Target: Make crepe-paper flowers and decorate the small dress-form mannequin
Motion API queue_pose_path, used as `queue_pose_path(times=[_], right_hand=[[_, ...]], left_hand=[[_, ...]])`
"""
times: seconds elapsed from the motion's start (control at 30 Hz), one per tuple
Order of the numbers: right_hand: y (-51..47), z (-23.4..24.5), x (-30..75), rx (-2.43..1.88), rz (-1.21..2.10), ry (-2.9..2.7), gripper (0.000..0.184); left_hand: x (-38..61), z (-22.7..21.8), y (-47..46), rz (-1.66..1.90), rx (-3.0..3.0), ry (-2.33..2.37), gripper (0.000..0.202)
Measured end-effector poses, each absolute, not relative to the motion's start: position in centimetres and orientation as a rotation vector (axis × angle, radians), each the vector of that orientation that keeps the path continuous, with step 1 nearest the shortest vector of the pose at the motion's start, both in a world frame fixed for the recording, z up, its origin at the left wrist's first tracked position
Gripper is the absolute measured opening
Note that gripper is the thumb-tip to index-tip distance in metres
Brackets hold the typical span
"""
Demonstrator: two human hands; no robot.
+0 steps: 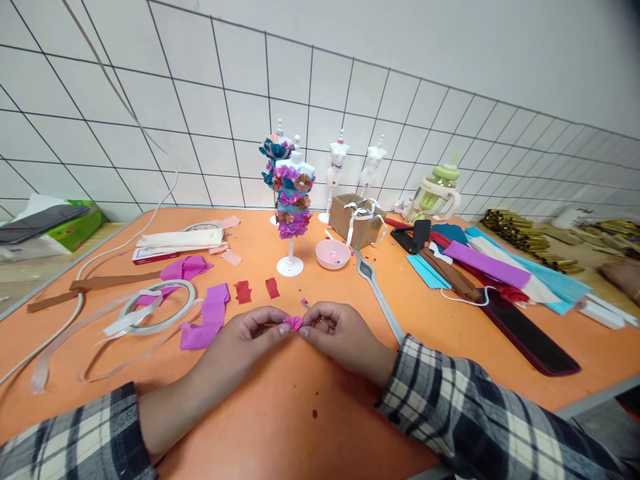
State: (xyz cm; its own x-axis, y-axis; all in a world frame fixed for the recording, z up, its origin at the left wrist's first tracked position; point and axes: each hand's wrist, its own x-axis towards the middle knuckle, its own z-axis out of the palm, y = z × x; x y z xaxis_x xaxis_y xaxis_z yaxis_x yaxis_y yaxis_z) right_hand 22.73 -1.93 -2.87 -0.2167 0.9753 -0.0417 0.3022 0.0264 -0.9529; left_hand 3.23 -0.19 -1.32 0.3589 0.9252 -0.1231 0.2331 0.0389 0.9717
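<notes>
Between my fingertips is a small twisted piece of pink crepe paper [294,323], just above the orange table [270,413]. My left hand [250,333] pinches its left side, and my right hand [345,333] pinches the right side. Two red paper pieces, one [243,292] and another [271,287], lie flat beyond my left hand. A purple crepe paper strip [213,317] rests left of that hand. Farther back stands a small mannequin [294,200] covered in pink, blue and brown paper flowers, with a pink bowl [333,255] beside it.
A roll of white tape [193,293] and a cable [80,293] lie on the left. Behind are more white mannequins [339,157] and a cardboard box [350,220]. On the right are folded crepe papers [487,263], a black case [530,333] and a green-lidded bottle [440,190].
</notes>
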Motion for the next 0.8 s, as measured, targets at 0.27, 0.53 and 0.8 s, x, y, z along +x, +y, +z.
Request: queue_pose_path(times=[0.27, 0.53, 0.8], right_hand=[[-2.0, -3.1, 22.7, -1.274, 1.303, -1.64, 0.02], [-1.8, -3.2, 22.8, -1.311, 1.182, -1.659, 0.017], [-2.1, -1.9, 22.8, -1.247, 1.382, -1.5, 0.033]], left_hand=[[2.9, -1.7, -0.1, 0.771, 1.408, 1.131, 0.026], [2.6, -2.2, -0.1, 0.822, 1.362, 1.06, 0.034], [3.0, -1.7, -0.1, 0.685, 1.483, 1.102, 0.032]])
